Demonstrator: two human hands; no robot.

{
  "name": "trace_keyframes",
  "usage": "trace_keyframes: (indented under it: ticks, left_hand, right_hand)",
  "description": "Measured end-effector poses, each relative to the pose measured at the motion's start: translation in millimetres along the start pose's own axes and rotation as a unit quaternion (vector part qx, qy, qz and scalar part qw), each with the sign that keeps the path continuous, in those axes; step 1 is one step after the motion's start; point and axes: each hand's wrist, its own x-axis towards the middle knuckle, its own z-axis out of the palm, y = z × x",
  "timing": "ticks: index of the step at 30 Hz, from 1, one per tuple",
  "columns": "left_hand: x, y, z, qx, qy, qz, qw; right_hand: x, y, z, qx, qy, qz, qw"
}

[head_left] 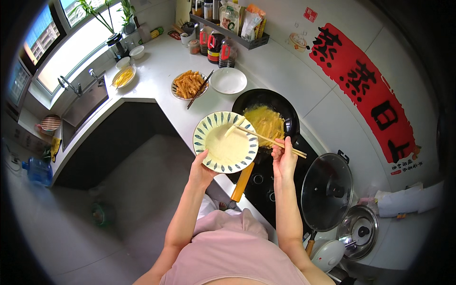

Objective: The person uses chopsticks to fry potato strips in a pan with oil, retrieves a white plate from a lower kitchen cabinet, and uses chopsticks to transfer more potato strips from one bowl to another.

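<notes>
My left hand (203, 167) grips the near-left rim of a cream plate (226, 153) with dark leaf-shaped marks around its border. The plate is held up at the wok's left side and covers part of it. In my right hand (285, 160) is a pair of light wooden chopsticks (265, 139). Their tips meet a pale, battered-looking strip of food (234, 127) at the plate's far right. Behind the plate, a black wok (290, 110) with a wooden handle (243, 183) stands on the cooktop. Yellowish strips (269, 121) lie in bubbling oil inside it.
A plate of golden fried strips (190, 84) with dark chopsticks (200, 89) across it stands beyond, near a white bowl (228, 81). A glass lid (327, 192) leans right of the black cooktop (262, 192). Sauce bottles (215, 48) line the wall; a sink (85, 101) lies left.
</notes>
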Motion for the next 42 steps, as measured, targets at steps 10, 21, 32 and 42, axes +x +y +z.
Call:
trace_keyframes:
  ticks: [10,21,32,42]
  left_hand:
    - [37,4,26,-0.011,-0.04,0.007,0.999]
    - [45,19,-1,-0.05,-0.048,0.033,0.997]
    - [18,27,-24,-0.038,0.001,0.053,0.998]
    - [10,19,-16,-0.034,-0.019,0.03,0.999]
  right_hand:
    - [38,-8,1,0.053,0.012,0.036,0.998]
    - [139,-2,9,0.039,0.073,-0.056,0.995]
    - [169,31,17,-0.087,0.129,-0.111,0.982]
    - [98,-12,3,-0.018,0.079,-0.121,0.989]
